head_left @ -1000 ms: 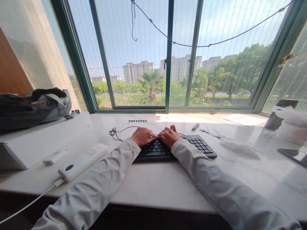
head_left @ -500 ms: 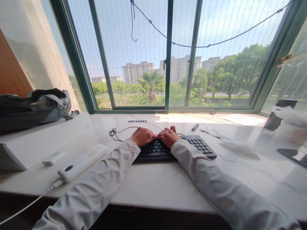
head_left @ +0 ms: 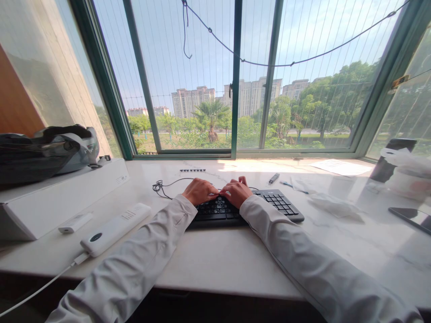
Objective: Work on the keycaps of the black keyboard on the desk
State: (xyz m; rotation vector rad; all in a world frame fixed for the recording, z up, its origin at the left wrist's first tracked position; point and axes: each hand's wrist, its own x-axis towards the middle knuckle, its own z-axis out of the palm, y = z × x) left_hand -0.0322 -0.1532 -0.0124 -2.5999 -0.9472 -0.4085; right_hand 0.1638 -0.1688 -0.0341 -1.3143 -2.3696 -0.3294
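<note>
A black keyboard point(head_left: 218, 210) lies on the white marble counter in front of me, its number pad showing to the right. My left hand point(head_left: 201, 191) is over its upper left part, fingers bunched and tips pointing inward. From the other side my right hand point(head_left: 237, 192) meets it, thumb and forefinger drawn together and the other fingers bent up. The fingertips of both hands come together at the keyboard's upper rows; anything between them is too small or hidden to make out. Behind the keyboard sits a row of small black pieces point(head_left: 193, 170).
Left are a white power bank point(head_left: 116, 229) with a cable, a small white device point(head_left: 75, 223) and a long white box point(head_left: 67, 193). A coiled black cord point(head_left: 160, 186) lies nearby. Rightward are a small grey tool point(head_left: 274, 178), a plastic bag point(head_left: 333, 205) and a phone point(head_left: 412, 219).
Both hands stay at the same spot on the keyboard, with only a very slight shift of the fingertips. The view has moved a tiny bit.
</note>
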